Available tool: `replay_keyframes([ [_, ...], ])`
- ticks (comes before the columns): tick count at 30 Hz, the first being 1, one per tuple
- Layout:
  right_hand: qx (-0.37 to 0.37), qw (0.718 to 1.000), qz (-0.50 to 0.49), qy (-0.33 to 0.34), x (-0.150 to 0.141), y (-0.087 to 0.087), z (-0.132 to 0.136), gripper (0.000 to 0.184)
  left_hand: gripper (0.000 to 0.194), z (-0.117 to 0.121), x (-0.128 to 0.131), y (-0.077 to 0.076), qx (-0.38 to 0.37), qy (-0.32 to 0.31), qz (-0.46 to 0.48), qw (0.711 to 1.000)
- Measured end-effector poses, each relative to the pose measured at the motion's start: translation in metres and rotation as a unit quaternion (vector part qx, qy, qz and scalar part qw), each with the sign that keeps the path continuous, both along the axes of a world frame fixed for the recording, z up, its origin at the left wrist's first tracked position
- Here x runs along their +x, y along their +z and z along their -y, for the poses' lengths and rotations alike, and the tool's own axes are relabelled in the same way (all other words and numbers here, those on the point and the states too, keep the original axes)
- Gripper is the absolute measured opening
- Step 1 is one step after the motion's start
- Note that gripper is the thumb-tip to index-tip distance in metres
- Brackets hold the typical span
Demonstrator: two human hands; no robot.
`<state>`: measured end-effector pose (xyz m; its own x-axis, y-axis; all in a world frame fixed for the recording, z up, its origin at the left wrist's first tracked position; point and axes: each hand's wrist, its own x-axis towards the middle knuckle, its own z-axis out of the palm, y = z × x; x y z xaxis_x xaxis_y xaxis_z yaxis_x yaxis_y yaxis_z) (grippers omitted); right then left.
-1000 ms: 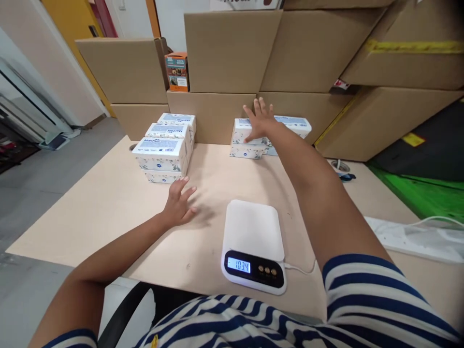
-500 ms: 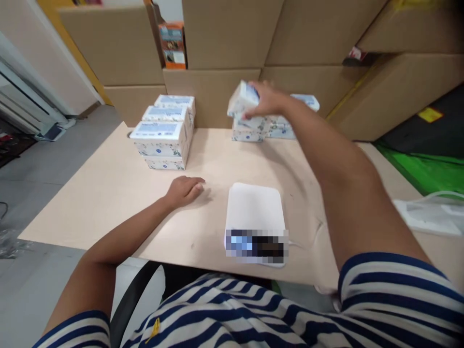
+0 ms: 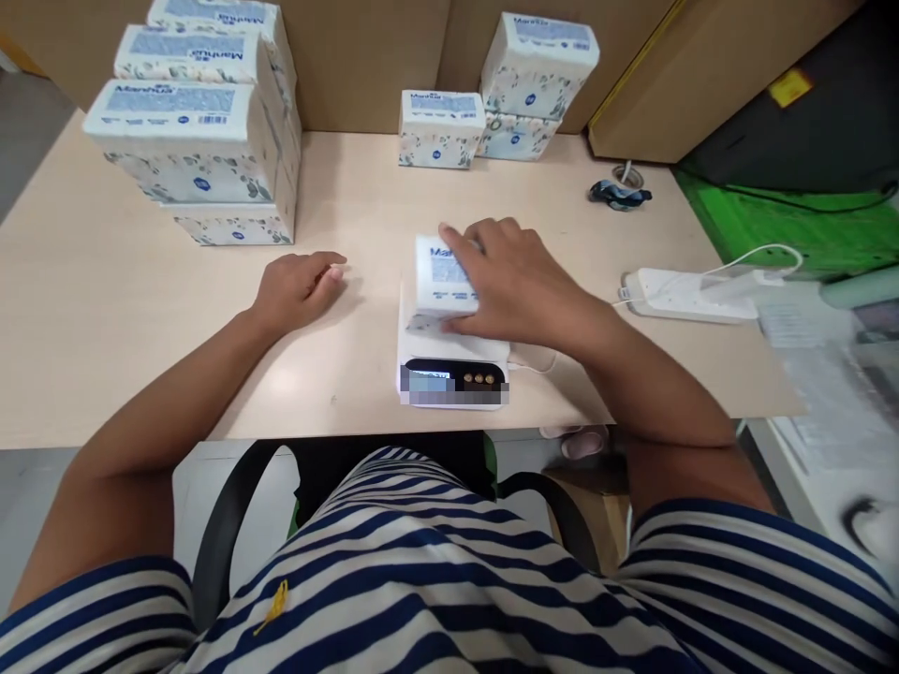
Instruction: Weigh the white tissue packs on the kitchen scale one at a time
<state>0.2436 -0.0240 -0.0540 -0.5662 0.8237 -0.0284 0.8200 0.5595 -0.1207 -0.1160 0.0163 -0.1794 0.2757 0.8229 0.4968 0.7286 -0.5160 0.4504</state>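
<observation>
My right hand [image 3: 512, 281] grips a white and blue pack of tissues [image 3: 442, 276], thumb and fingers across its top and side. The pack is over the white plate of a digital scale [image 3: 453, 351]; whether its underside fully touches the plate is hidden. At the scale's front edge are a lit display and several round buttons, partly blurred out. My left hand [image 3: 299, 292] rests on the table left of the scale, its fingers loosely curled together with nothing visible in them.
Stacked tissue packs [image 3: 203, 173] stand at the back left of the table [image 3: 337, 374]. A lone pack [image 3: 439, 131] and a two-high stack [image 3: 530, 84] are at the back. A power strip [image 3: 692, 295] and a dark bundle [image 3: 619, 195] lie on the right. Cardboard boxes [image 3: 365, 65] line the back.
My right hand has brought a tissue pack from the back stack forward to the scale. The view has tilted down. My left hand stays resting on the table.
</observation>
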Motion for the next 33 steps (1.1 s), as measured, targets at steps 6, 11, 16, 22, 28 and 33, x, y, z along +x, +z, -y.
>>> replay_keyframes([
  [6,0.003,1.0,-0.015,0.013,-0.008,-0.012,0.004,0.127,0.058,-0.001,0.001,0.002,-0.018,0.018,-0.005,1.0],
  [11,-0.003,0.999,-0.029,0.02,0.001,-0.015,0.002,0.129,0.052,0.0,0.002,0.005,-0.041,0.008,0.013,0.999],
  [16,-0.042,0.993,-0.109,0.027,0.016,0.001,0.009,0.14,0.052,0.001,0.0,0.008,-0.055,0.005,0.041,0.998],
  [22,0.096,0.921,-0.376,0.025,0.061,0.004,0.022,0.078,0.067,0.018,0.031,0.022,-0.11,-0.031,0.186,0.976],
  [28,0.114,0.861,-0.488,-0.085,0.07,-0.068,0.011,0.084,0.095,0.057,0.068,0.037,-0.252,-0.164,0.212,0.93],
  [33,0.044,0.87,-0.486,-0.074,0.062,-0.104,0.003,0.097,0.097,0.065,0.072,0.035,-0.306,-0.192,0.172,0.916],
])
